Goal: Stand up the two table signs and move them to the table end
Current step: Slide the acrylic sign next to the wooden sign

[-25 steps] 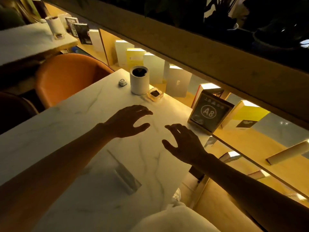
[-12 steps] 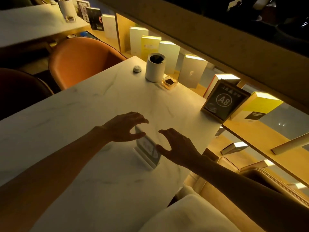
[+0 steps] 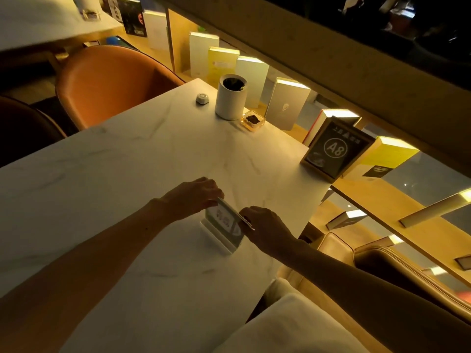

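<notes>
Both hands are closed on the small light sign (image 3: 224, 220), which sits near the right edge of the white marble table (image 3: 127, 174), roughly midway along it. The left hand (image 3: 193, 197) grips the sign's upper left corner, and the right hand (image 3: 265, 225) pinches its upper right edge. The panel is tilted, its printed face turned toward the camera, with its pale base (image 3: 219, 238) resting on the table. The dark framed sign marked A8 (image 3: 336, 149) stands upright at the table's far right corner, well apart from the hands. Along the far edge stand a white cylinder (image 3: 229, 98), a small clear dish (image 3: 253, 120) just beside it, and a small round button (image 3: 202, 99) to its left. An orange chair (image 3: 107, 82) sits beyond the table's left side.
</notes>
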